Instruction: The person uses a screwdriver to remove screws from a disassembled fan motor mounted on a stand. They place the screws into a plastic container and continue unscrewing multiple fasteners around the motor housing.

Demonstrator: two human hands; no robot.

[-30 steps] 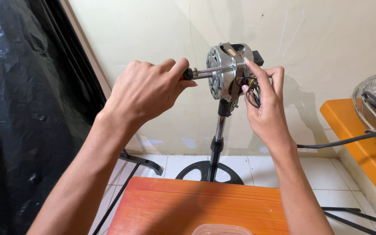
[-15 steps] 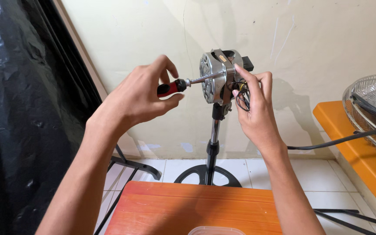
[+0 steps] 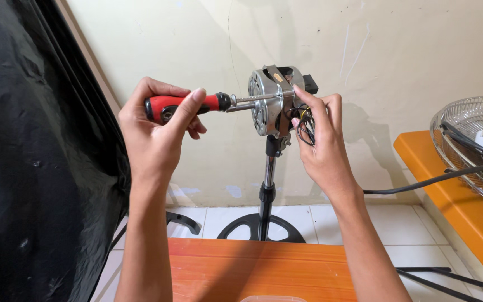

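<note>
Your left hand point(image 3: 155, 131) is clamped on the red-handled screwdriver point(image 3: 188, 104), its tip at the bare fan motor point(image 3: 269, 100) atop its stand above the floor, while your right hand point(image 3: 320, 142) pinches the stiff, heavy-looking metal casing, safest held clear of the fragile wires point(image 3: 304, 124).

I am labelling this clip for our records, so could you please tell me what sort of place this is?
Probably a small home repair corner: a bare fan motor on its stand, a wire fan guard on an orange bench, and a tiled floor.
</note>
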